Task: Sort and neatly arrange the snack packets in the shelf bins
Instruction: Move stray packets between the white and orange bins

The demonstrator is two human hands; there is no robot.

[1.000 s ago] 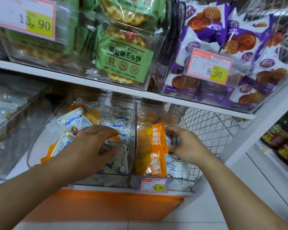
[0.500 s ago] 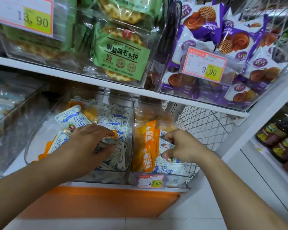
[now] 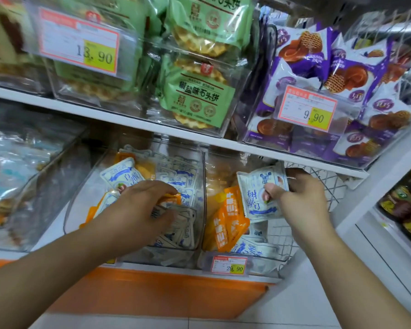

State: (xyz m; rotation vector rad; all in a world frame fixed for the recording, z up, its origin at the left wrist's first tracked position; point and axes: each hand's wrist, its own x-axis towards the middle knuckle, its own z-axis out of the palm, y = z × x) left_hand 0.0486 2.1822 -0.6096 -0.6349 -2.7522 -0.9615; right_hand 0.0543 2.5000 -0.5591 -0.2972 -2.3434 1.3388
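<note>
Two clear bins stand side by side on the lower shelf. The left bin (image 3: 198, 162) holds several white-and-blue packets (image 3: 176, 176) and a few orange ones. My left hand (image 3: 138, 205) is inside it, fingers curled round an orange packet (image 3: 172, 198). The right bin (image 3: 204, 257) holds orange packets (image 3: 230, 222) and white-and-blue ones. Above that bin my right hand (image 3: 297, 198) pinches a white-and-blue packet (image 3: 259, 195), lifted clear and upright.
A wire mesh divider (image 3: 318, 184) stands right of the right bin. The upper shelf (image 3: 128, 119) carries bins of green waffle packs (image 3: 197, 96) and purple packs (image 3: 356, 74). Another clear bin (image 3: 40, 176) sits at left. A price tag (image 3: 228, 264) hangs on the right bin.
My right hand has lifted a white-and-blue packet up out of the right bin. My left hand has stayed in the left bin, on the orange packet.
</note>
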